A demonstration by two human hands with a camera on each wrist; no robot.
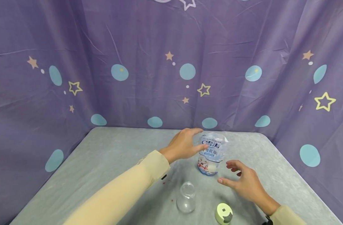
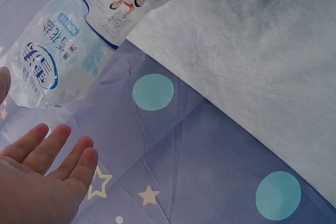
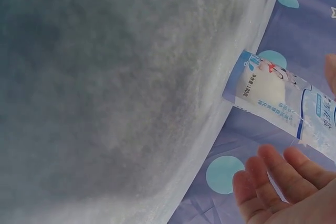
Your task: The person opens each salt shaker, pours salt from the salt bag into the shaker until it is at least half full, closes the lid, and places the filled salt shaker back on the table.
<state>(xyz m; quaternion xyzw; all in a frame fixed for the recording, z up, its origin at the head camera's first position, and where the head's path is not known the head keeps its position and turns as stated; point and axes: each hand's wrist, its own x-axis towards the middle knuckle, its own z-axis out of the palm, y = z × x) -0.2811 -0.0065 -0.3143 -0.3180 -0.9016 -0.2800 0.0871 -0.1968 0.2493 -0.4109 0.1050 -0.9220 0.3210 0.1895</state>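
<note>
A bag of salt (image 1: 212, 153), clear plastic with blue print, stands upright on the table. Its white contents (image 3: 262, 85) sit low in the bag. Just left of its upper part is my left hand (image 1: 185, 144), fingers spread and thumb across the front of the bag; whether the thumb touches it I cannot tell. In the left wrist view those fingers (image 2: 44, 156) are apart from the bag. To the bag's lower right, my right hand (image 1: 246, 181) holds nothing, its fingers loosely bent. A clear jar (image 1: 186, 200) with an uncovered mouth stands nearer me.
A pale green lid (image 1: 223, 214) lies right of the jar, below my right hand. The grey table (image 1: 118, 156) ends at the back against a purple curtain (image 1: 149, 100) with stars and blue spots. Tiny red specks lie near the jar.
</note>
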